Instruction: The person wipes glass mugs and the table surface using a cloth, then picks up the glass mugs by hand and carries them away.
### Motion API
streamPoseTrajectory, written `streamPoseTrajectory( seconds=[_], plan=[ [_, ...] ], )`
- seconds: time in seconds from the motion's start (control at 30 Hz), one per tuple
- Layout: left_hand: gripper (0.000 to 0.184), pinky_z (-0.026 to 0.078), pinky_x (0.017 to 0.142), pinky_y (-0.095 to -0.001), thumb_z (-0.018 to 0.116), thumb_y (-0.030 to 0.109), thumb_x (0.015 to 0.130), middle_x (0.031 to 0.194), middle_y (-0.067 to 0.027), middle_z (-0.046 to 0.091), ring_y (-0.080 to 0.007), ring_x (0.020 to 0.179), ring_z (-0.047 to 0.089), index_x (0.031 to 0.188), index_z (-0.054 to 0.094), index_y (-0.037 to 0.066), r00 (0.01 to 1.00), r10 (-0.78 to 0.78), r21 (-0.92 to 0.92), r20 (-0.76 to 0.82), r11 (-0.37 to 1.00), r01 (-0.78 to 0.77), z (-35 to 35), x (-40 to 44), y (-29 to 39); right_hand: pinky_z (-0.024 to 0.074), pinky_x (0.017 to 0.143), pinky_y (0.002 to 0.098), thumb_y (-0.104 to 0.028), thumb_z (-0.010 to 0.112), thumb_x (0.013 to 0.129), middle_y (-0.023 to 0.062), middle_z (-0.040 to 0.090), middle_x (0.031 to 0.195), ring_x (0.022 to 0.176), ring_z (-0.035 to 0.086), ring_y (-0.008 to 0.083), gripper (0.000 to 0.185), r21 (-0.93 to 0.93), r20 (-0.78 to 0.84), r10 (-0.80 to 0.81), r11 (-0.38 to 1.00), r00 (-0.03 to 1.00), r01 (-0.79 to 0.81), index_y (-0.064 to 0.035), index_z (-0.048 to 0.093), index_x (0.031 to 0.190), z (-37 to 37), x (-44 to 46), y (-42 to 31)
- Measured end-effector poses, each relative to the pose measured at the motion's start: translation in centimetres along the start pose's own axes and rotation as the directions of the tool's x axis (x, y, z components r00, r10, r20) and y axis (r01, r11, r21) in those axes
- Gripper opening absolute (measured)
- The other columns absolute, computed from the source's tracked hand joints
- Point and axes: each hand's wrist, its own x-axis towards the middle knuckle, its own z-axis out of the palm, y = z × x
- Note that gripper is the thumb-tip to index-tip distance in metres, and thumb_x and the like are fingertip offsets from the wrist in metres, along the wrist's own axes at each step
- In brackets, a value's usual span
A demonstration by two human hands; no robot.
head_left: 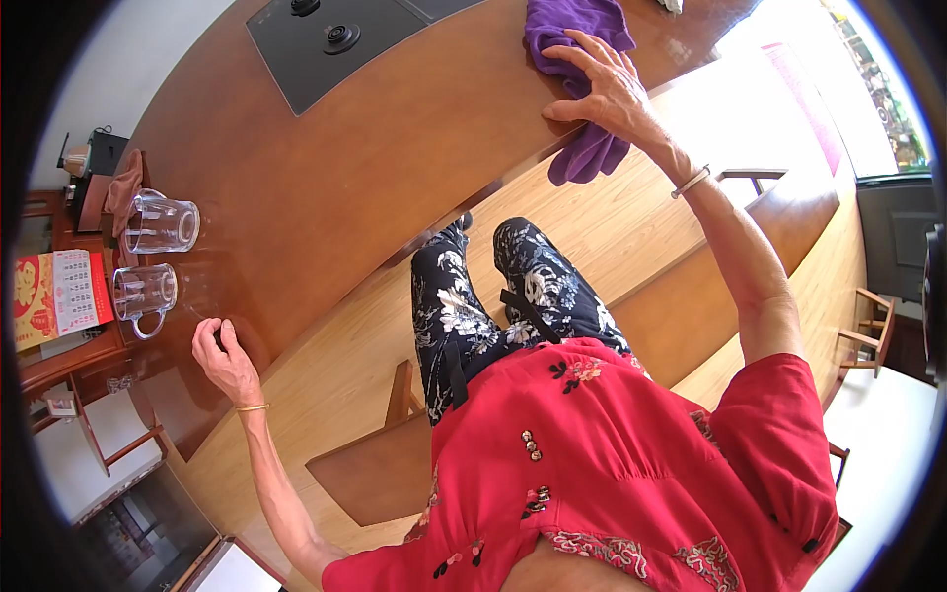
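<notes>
My right hand (604,97) rests on a bunched purple cloth (582,20) at the table edge, its fingers and thumb spread apart. Part of the cloth hangs below the edge. On the other side, my left hand (227,363) is closed, fingers curled inward, over the near left part of the table. A dark patch shows between its fingers, and I cannot make out what it is. Nearest to it stands a clear glass mug (145,296), handle towards me. Another glass mug (163,225) is just beyond. The brown wooden table (296,187) curves around both.
A black cooktop (345,44) is set into the table. A brown cloth (125,187) lies beside the mugs, and a red and yellow calendar (64,296) stands at far left. A wooden bench (681,326) is around my legs. Bright light enters at right.
</notes>
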Motion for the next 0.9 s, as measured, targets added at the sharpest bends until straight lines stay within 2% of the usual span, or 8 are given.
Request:
streamPoseTrajectory(
  seconds=[0.53, 0.6, 0.7, 0.83, 0.9],
  plan=[
    [0.015, 0.042, 0.088, -0.0411, 0.06, 0.014, 0.09, 0.105, -0.0119, 0.06, -0.0291, 0.101, 0.054, 0.095, 0.059, 0.0, 1.0, 0.003, -0.003, -0.013, 1.0, -0.003, 0.02, 0.04, 0.17, 0.0157, 0.114, 0.053, -0.048, 0.074, 0.065, 0.0073, 0.035, 0.148, 0.137, 0.03, 0.0302, 0.07, -0.025, 0.014, -0.013, 1.0, 1.0, 0.013, -0.0249, 0.055, 0.129, 0.32, 0.07, 0.49],
    [0.015, 0.042, 0.088, -0.0411, 0.06, 0.014, 0.09, 0.105, -0.0119, 0.06, -0.0291, 0.101, 0.054, 0.095, 0.059, 0.0, 1.0, 0.001, -0.005, -0.012, 1.0, -0.002, -0.03, 0.04, 0.33, 0.0157, 0.112, 0.0563, -0.056, 0.073, 0.062, 0.0111, 0.036, 0.146, 0.137, 0.03, 0.0309, 0.075, -0.034, -0.01, -0.033, 0.999, 0.999, 0.033, -0.0246, 0.055, 0.128, 0.51, 0.04, 0.6],
    [0.015, 0.042, 0.088, -0.0411, 0.06, 0.014, 0.09, 0.105, -0.0119, 0.06, -0.029, 0.101, 0.054, 0.096, 0.059, 0.0, 1.0, -0.004, -0.006, -0.011, 1.0, 0.004, -0.11, 0.04, 0.43, 0.016, 0.112, 0.0566, -0.057, 0.073, 0.061, 0.011, 0.036, 0.146, 0.137, 0.03, 0.0309, 0.076, -0.019, -0.015, -0.03, 0.999, 0.999, 0.03, -0.0241, 0.055, 0.128, 0.5, 0.02, 0.52],
    [0.016, 0.043, 0.088, -0.0409, 0.06, 0.014, 0.09, 0.105, -0.012, 0.06, -0.0289, 0.101, 0.054, 0.096, 0.059, 0.0, 1.0, -0.013, -0.011, -0.004, 1.0, 0.013, -0.11, 0.02, 0.41, 0.0163, 0.112, 0.0562, -0.057, 0.073, 0.061, 0.0112, 0.037, 0.146, 0.136, 0.032, 0.0312, 0.077, -0.027, -0.022, -0.029, 0.999, 0.999, 0.028, -0.0236, 0.056, 0.128, 0.35, 0.06, 0.12],
    [0.016, 0.043, 0.088, -0.0408, 0.06, 0.015, 0.09, 0.105, -0.012, 0.06, -0.0289, 0.101, 0.054, 0.096, 0.059, 0.0, 1.0, -0.011, -0.006, -0.003, 1.0, 0.011, -0.11, 0.02, 0.4, 0.0172, 0.113, 0.0521, -0.05, 0.076, 0.064, 0.0081, 0.036, 0.147, 0.137, 0.03, 0.0303, 0.073, -0.028, -0.013, 0.001, 1.0, 1.0, -0.002, -0.0232, 0.055, 0.128, 0.07, -0.02, -0.28]
  ],
)
